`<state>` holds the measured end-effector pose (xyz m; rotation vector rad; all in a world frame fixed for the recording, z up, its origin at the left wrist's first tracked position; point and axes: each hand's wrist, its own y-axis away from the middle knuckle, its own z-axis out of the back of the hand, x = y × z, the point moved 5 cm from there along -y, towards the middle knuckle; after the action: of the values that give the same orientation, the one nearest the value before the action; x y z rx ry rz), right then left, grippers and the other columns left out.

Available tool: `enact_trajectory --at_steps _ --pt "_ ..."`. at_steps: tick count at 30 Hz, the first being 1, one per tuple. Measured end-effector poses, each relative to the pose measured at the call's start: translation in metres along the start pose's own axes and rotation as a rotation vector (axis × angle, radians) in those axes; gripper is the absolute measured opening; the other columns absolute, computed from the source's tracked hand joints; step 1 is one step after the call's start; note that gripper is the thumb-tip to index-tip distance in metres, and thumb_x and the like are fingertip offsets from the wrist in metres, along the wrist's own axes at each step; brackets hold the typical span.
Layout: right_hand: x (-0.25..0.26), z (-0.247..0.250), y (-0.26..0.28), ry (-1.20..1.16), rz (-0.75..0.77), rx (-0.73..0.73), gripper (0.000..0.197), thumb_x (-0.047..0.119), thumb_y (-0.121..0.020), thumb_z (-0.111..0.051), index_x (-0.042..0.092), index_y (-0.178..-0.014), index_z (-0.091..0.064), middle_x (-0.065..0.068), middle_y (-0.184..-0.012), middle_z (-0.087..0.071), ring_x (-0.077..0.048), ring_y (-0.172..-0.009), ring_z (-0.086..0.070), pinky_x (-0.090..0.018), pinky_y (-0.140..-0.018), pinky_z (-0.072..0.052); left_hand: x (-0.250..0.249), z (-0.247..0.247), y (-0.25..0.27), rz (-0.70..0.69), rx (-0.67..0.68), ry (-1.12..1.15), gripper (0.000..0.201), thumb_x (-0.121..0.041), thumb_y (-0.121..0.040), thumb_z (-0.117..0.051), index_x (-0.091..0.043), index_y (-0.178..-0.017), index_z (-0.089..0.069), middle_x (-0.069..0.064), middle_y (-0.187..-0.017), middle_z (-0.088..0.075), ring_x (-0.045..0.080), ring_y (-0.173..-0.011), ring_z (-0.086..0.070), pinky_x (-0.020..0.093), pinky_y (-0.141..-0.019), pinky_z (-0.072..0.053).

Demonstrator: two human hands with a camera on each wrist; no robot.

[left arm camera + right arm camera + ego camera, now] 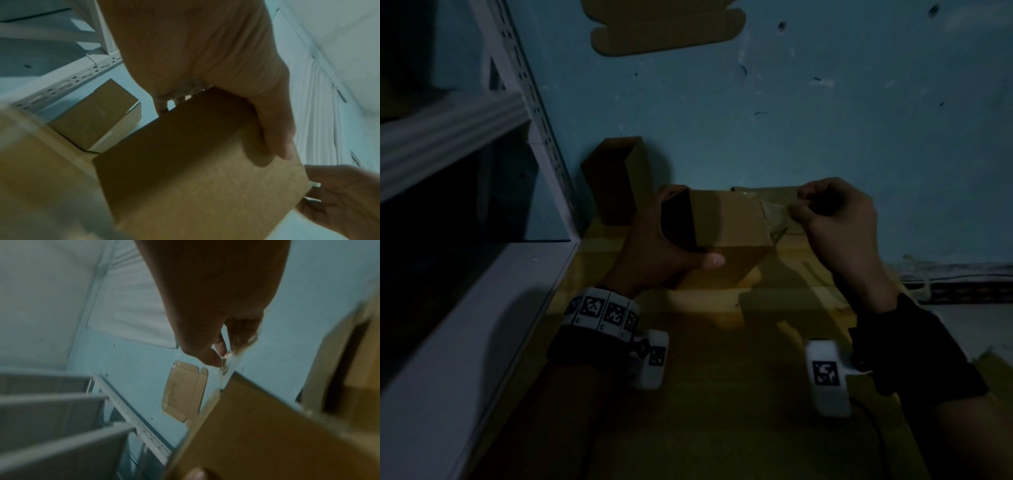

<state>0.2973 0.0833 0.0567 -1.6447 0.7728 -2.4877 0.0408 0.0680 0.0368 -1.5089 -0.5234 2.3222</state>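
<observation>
A small brown cardboard box (729, 222) is held above the table by my left hand (664, 250), fingers behind it and the thumb on its near face. In the left wrist view the box (205, 170) fills the lower middle under the left hand (205, 65). My right hand (835, 219) pinches a strip of clear tape (777, 214) that runs from the box's right end. The right wrist view shows the right hand's fingertips (216, 356) pinching the tape (228, 365) above the box's corner (267, 426).
A second cardboard box (616, 181) stands upright against the blue wall (825, 120). A white metal shelf rack (482, 205) lines the left side. A flat cardboard cut-out (664, 27) hangs on the wall. The wooden table (705, 377) lies below, very dimly lit.
</observation>
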Motion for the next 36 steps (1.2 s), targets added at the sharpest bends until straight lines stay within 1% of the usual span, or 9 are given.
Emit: enact_trajectory --at_steps 3,6,14,19,23,26,30,33,36 --pt "-0.002 0.000 -0.003 -0.082 -0.035 -0.001 0.030 0.017 -0.082 -0.078 0.021 -0.111 -0.069 0.002 -0.123 -0.062 -0.007 -0.112 -0.056 -0.028 -0.098 -0.047 0.001 0.002 0.000 0.033 0.010 0.058 0.098 -0.036 -0.045 -0.100 -0.018 -0.129 -0.053 -0.009 -0.126 -0.064 0.002 -0.118 -0.059 0.025 -0.097 -0.051" --pt "0.002 0.008 -0.004 -0.143 0.011 0.007 0.033 0.016 -0.085 -0.077 0.020 -0.117 -0.068 0.006 -0.128 -0.062 -0.005 -0.123 -0.054 -0.033 -0.109 -0.044 0.005 0.006 0.002 0.095 0.012 0.159 0.100 -0.039 -0.046 -0.093 -0.015 -0.133 -0.052 -0.005 -0.128 -0.064 0.007 -0.119 -0.061 0.028 -0.096 -0.053" --pt "0.025 0.004 0.003 -0.079 0.384 0.218 0.027 0.012 -0.084 -0.080 0.018 -0.109 -0.073 0.004 -0.117 -0.071 -0.015 -0.117 -0.062 -0.044 -0.101 -0.049 0.006 0.009 0.005 0.163 0.054 0.312 0.090 -0.027 -0.051 -0.090 -0.010 -0.131 -0.053 -0.003 -0.122 -0.066 0.010 -0.111 -0.066 0.024 -0.084 -0.056" --pt "0.030 0.006 0.005 -0.139 0.369 0.389 0.032 0.017 -0.076 -0.083 0.012 -0.107 -0.076 0.000 -0.110 -0.075 -0.014 -0.110 -0.068 -0.039 -0.101 -0.051 0.007 0.012 0.005 0.203 0.055 0.348 0.101 -0.045 -0.039 -0.098 -0.022 -0.127 -0.055 0.000 -0.127 -0.065 0.015 -0.112 -0.067 0.028 -0.082 -0.057" --pt "0.031 0.003 0.006 -0.116 0.361 0.559 0.041 0.015 -0.068 -0.085 0.013 -0.109 -0.076 0.003 -0.110 -0.076 -0.009 -0.111 -0.068 -0.037 -0.101 -0.052 0.006 0.014 0.007 0.198 0.028 0.370 0.087 -0.027 -0.047 -0.091 -0.017 -0.126 -0.055 -0.010 -0.109 -0.073 0.011 -0.101 -0.070 0.024 -0.077 -0.057" --pt "0.033 -0.003 0.012 -0.089 0.423 0.663 0.047 0.010 -0.067 -0.086 0.011 -0.113 -0.075 0.003 -0.108 -0.075 -0.006 -0.106 -0.069 -0.028 -0.095 -0.054 0.006 0.014 0.008 0.182 0.028 0.386 0.089 -0.025 -0.050 -0.086 -0.007 -0.131 -0.053 -0.005 -0.110 -0.072 0.010 -0.097 -0.071 0.023 -0.075 -0.056" --pt "0.041 -0.008 0.017 -0.123 0.495 0.680 0.052 0.022 -0.064 -0.086 0.012 -0.114 -0.074 0.007 -0.107 -0.074 0.000 -0.100 -0.068 -0.012 -0.087 -0.049 0.009 0.011 0.007 0.203 0.062 0.425 0.088 -0.024 -0.054 -0.083 0.000 -0.133 -0.052 0.003 -0.117 -0.066 0.012 -0.095 -0.070 0.024 -0.075 -0.056" --pt "0.041 -0.013 0.019 -0.121 0.562 0.651 0.049 0.025 -0.068 -0.086 0.007 -0.113 -0.076 0.000 -0.107 -0.074 -0.009 -0.102 -0.069 -0.022 -0.089 -0.053 0.010 0.007 0.007 0.245 0.070 0.474 0.085 -0.020 -0.058 -0.084 0.000 -0.134 -0.051 0.008 -0.116 -0.065 0.015 -0.093 -0.070 0.028 -0.075 -0.057" --pt "0.039 -0.012 0.018 -0.223 0.468 0.589 0.041 0.016 -0.071 -0.084 0.005 -0.109 -0.076 -0.003 -0.102 -0.077 -0.014 -0.095 -0.074 -0.030 -0.084 -0.059 0.008 0.008 0.005 0.255 0.002 0.411 0.072 -0.023 -0.070 -0.086 -0.008 -0.132 -0.053 0.001 -0.111 -0.063 0.004 -0.087 -0.069 0.021 -0.070 -0.056"
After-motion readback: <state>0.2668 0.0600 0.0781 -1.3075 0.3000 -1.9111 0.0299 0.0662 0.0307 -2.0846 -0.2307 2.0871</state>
